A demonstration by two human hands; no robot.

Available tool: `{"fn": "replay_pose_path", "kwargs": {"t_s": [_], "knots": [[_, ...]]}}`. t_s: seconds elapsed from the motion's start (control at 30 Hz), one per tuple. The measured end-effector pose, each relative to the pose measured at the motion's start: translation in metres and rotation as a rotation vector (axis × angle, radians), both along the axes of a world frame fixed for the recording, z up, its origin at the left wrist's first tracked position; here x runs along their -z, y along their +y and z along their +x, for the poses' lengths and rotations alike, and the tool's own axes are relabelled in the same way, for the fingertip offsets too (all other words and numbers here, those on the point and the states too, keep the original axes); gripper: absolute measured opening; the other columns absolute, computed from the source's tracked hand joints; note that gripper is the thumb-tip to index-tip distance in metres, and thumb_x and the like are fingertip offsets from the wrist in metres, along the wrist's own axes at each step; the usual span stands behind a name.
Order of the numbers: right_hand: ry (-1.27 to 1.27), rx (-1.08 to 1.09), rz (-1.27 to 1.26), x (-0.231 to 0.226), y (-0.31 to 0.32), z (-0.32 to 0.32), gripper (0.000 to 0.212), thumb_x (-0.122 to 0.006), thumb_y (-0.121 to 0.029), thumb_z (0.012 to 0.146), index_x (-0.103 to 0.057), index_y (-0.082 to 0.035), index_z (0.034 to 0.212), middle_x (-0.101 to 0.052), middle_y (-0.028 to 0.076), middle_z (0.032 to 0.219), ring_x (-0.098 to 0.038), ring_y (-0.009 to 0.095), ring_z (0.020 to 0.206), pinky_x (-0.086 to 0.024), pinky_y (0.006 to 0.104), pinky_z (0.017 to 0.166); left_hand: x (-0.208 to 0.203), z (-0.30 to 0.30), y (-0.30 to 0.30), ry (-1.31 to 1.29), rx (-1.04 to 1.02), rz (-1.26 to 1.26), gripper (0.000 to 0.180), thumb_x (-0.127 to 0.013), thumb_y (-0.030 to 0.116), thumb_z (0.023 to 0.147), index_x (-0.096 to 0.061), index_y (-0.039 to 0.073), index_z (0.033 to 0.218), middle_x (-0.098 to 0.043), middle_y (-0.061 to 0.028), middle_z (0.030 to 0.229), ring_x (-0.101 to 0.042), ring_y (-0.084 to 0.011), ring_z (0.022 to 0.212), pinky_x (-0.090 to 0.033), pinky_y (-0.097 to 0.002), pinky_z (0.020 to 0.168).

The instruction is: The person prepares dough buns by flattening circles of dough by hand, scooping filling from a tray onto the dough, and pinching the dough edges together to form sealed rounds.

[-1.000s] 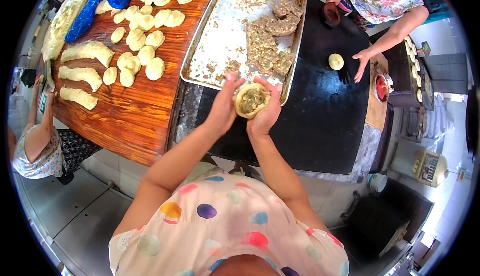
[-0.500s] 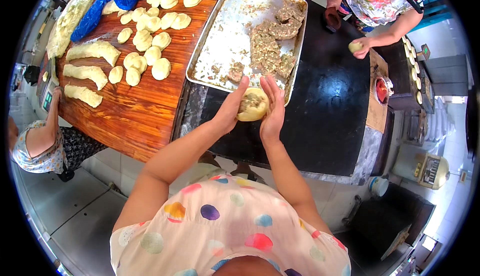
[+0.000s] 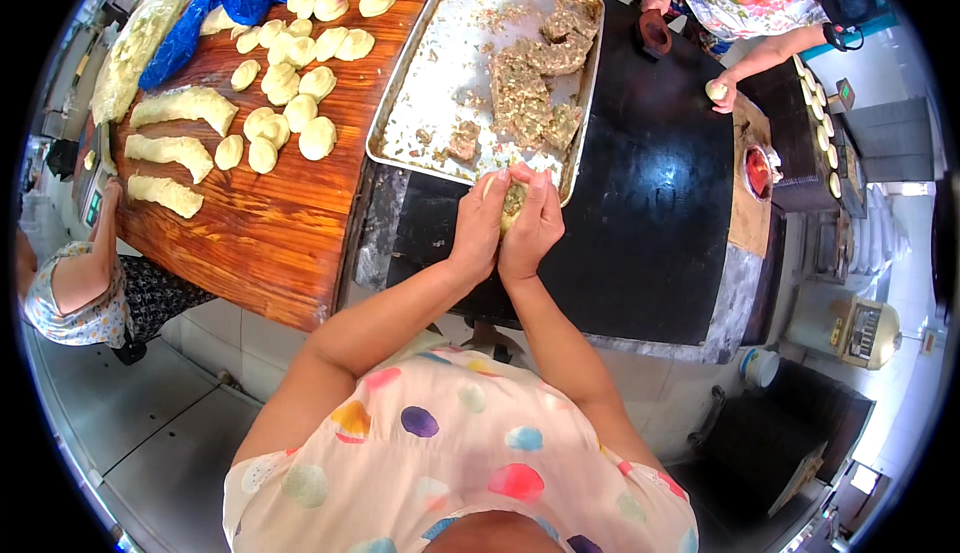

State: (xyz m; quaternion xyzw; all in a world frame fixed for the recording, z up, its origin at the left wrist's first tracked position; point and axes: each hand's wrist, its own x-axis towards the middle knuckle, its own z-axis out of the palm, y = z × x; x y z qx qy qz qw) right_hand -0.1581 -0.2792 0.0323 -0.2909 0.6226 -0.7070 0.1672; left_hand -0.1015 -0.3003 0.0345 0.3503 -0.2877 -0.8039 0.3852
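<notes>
Between my two hands is a round of dough with meat filling, held just off the near edge of the metal tray. My left hand is curled round its left side, and my right hand wraps its right side. The fingertips of both hands come together over the top, so only a strip of dough and filling shows between them. Chopped meat filling is heaped on the tray's right side, with smears and small bits scattered over the rest.
Dough pieces and dough strips lie on the wooden table, near a blue plastic bag. Right of the tray is a black work surface. Across it, a co-worker's hand holds a dough ball; a red-filled bowl stands nearby.
My hands have closed in round the filled dough, hiding most of it. At the table's far side, another person's hand has come in over the dough pieces.
</notes>
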Motion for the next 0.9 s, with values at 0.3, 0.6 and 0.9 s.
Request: {"fn": "replay_pose_path", "kwargs": {"t_s": [0.3, 0.6, 0.9], "knots": [[0.301, -0.424, 0.201, -0.029, 0.034, -0.030, 0.078, -0.080, -0.025, 0.078, -0.039, -0.002, 0.141, -0.045, 0.018, 0.143, -0.045, 0.033, 0.130, -0.035, 0.0412, 0.111, -0.053, 0.023, -0.062, -0.191, 0.585, 0.078, 0.069, -0.043, 0.063, 0.097, -0.050, 0.005, 0.133, -0.060, -0.0085, 0.124, -0.058, -0.0194, 0.119, -0.048, -0.0351, 0.100], [0.368, -0.454, 0.145, -0.062, 0.041, -0.045, 0.100, -0.089, -0.021, 0.065, -0.034, 0.000, 0.145, -0.044, 0.020, 0.143, -0.046, 0.037, 0.130, -0.036, 0.0425, 0.110, -0.034, 0.026, -0.037, 0.153, 0.615, -0.014, 0.051, -0.065, 0.027, 0.094, -0.047, 0.006, 0.136, -0.060, -0.0049, 0.123, -0.061, -0.0137, 0.110, -0.051, -0.0293, 0.095], [0.536, -0.425, 0.151, -0.058, 0.048, -0.049, 0.102, -0.090, -0.027, 0.062, -0.034, -0.001, 0.143, -0.055, 0.018, 0.132, -0.049, 0.036, 0.128, -0.026, 0.0488, 0.117, -0.061, 0.024, -0.017, 0.141, 0.579, 0.045, 0.063, -0.068, 0.021, 0.093, -0.034, 0.008, 0.144, -0.052, -0.0047, 0.128, -0.052, -0.0132, 0.119, -0.045, -0.0301, 0.100]]}}
